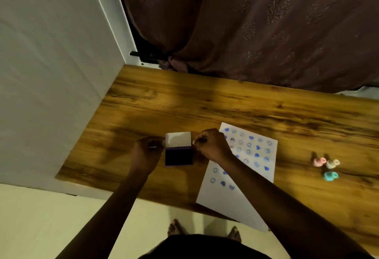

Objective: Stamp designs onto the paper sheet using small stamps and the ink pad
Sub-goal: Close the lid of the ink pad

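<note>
I see the ink pad (178,156) lying open on the wood, dark inked face up, its white lid (178,139) hinged back on the far side. The paper sheet (235,195) lies just right of it, printed with rows of blue hearts and faces. Three small stamps, pink (319,161), cream (332,163) and teal (330,176), cluster well to its right

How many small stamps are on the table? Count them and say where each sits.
3. All cluster right of the paper sheet: a pink stamp on the left, a cream stamp touching it on the right, a teal stamp nearest the person. None seems hidden.
</note>
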Demonstrator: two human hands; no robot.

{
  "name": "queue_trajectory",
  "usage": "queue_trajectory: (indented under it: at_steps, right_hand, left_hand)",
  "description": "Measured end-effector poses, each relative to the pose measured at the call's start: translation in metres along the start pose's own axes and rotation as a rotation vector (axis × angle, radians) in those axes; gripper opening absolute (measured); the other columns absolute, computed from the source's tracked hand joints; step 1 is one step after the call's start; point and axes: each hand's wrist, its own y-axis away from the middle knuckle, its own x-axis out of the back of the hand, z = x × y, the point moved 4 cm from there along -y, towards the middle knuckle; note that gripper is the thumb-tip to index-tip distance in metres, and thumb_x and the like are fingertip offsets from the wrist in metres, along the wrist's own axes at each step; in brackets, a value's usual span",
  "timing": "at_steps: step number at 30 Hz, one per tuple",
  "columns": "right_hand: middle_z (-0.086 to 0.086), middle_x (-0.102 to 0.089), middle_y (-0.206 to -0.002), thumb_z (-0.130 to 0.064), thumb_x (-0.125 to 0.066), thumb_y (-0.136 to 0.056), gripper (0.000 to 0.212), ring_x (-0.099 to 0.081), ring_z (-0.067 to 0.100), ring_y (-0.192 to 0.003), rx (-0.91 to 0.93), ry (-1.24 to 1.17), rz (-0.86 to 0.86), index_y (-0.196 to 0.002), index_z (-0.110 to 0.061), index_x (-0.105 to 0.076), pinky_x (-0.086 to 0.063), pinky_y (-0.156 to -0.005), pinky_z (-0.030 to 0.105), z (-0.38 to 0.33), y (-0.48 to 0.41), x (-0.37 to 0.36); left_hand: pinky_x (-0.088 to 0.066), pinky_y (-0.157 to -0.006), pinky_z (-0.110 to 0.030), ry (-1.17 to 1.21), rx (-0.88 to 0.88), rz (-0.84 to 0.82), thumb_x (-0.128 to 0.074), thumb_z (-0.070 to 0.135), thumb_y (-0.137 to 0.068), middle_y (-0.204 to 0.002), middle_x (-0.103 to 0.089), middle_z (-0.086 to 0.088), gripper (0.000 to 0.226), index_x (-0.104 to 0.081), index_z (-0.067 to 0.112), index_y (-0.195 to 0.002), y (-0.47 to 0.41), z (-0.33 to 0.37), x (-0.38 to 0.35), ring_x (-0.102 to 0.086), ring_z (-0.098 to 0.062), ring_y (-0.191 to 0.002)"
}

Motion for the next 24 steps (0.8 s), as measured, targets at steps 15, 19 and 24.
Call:
queue_trajectory:
  at_steps: [15, 19, 24]
  right_hand:
    - [0.009, -0.075, -0.101, -0.018, -0.074, -0.086, 0.011, -0.072, 0.023, -0.095, -0.085, 0.094, 0.046, -0.094, -0.010, -0.075, -0.048, -0.066, 0.020, -0.005, -0.019, -0.032]
    - [0.009, -0.075, -0.100, -0.018, -0.076, -0.085, 0.012, -0.071, 0.024, -0.094, -0.091, 0.081, 0.041, -0.092, -0.009, -0.074, -0.051, -0.070, 0.025, -0.004, -0.021, -0.035]
    - [-0.001, -0.072, -0.085, -0.022, -0.079, -0.079, 0.010, -0.069, 0.018, -0.083, -0.115, 0.026, 0.085, -0.081, -0.015, -0.072, -0.051, -0.070, 0.027, 0.000, -0.022, -0.037]
  left_hand:
    - [-0.047, -0.053, -0.022, -0.105, -0.030, -0.165, -0.072, 0.004, -0.081, -0.067, -0.073, 0.009, 0.024, -0.082, 0.022, -0.093, -0.033, -0.023, -0.011, -0.066, 0.007, -0.056]
    - [-0.055, -0.058, -0.027, -0.096, 0.022, -0.158, -0.077, 0.010, -0.083, -0.083, -0.075, 0.003, 0.013, -0.078, 0.017, -0.095, -0.034, -0.021, -0.012, -0.071, -0.006, -0.068]
    - [-0.065, -0.070, -0.050, -0.096, 0.050, -0.151, -0.076, 0.016, -0.083, -0.088, -0.081, -0.002, 0.012, -0.079, 0.022, -0.093, -0.038, -0.030, -0.012, -0.078, -0.019, -0.075]
